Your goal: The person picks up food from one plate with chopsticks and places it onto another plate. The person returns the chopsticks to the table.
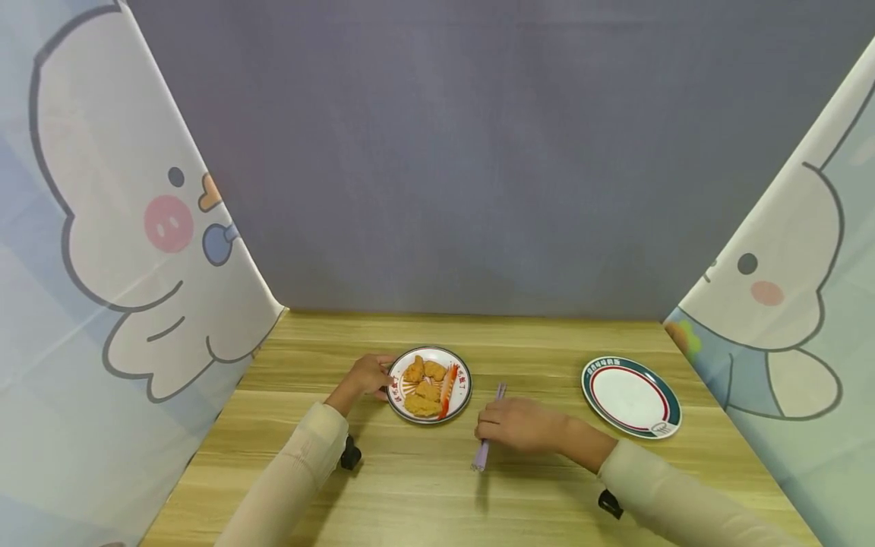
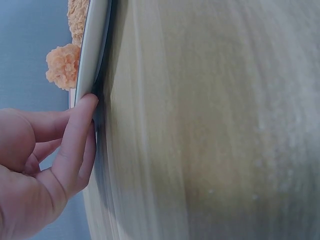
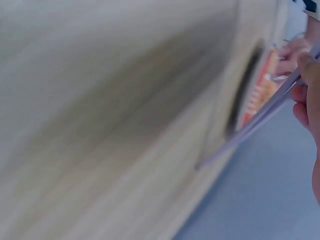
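Note:
On the wooden table a white plate [image 1: 429,350] with a dark rim and red lettering bears several pieces of fried chicken [image 1: 422,405] and a long red-and-white strip of food [image 1: 447,391]. My left hand [image 1: 369,374] pinches the plate's left edge; the left wrist view shows its fingertips [image 2: 89,101] at the rim. To the right of this plate, my right hand [image 1: 522,425] grips a pair of light purple chopsticks [image 1: 481,457] around their middle. In the right wrist view the chopsticks [image 3: 225,148] slant down past the fingers, blurred.
A second plate [image 1: 593,377], white with a dark green rim and a red ring, lies on the right side of the table [image 1: 383,494]. A grey cloth [image 1: 465,167] hangs behind the table, and printed cartoon cloths [image 1: 123,251] stand on both sides.

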A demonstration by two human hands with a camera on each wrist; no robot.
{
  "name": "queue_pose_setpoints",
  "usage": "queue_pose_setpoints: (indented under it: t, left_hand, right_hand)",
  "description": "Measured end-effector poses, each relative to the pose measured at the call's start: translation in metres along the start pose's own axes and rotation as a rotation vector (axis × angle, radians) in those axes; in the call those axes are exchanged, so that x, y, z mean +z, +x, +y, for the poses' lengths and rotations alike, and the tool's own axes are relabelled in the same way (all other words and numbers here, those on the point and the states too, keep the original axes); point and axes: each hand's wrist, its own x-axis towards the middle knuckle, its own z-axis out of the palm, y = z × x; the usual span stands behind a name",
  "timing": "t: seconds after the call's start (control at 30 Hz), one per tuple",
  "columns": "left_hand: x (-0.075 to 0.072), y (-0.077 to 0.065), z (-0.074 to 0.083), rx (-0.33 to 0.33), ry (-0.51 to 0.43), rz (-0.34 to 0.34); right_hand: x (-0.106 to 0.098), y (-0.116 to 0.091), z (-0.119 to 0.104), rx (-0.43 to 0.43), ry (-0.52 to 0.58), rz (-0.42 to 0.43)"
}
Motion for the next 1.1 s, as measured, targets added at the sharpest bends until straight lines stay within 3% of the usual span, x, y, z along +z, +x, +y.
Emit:
queue_pose_setpoints:
  t: [0.37,0.57,0.73,0.93,1.1]
  left_hand:
    - [-0.001,0.001,-0.001,0.002,0.004,0.005]
    - [0.001,0.000,0.000,0.017,0.013,0.004]
    - [0.004,0.000,-0.004,0.013,0.009,-0.004]
    - [0.002,0.000,-0.005,0.016,-0.024,-0.030]
    - [-0.003,0.001,-0.002,0.035,-0.027,-0.048]
  right_hand:
    - [-0.045,0.010,0.032,0.171,0.237,0.125]
    - [-0.060,0.006,0.056,0.375,0.381,0.144]
    - [-0.065,0.001,0.061,0.533,0.524,0.150]
    - [-0.063,-0.002,0.060,0.597,0.560,0.118]
    - [-0.064,0.001,0.067,0.591,0.550,0.042]
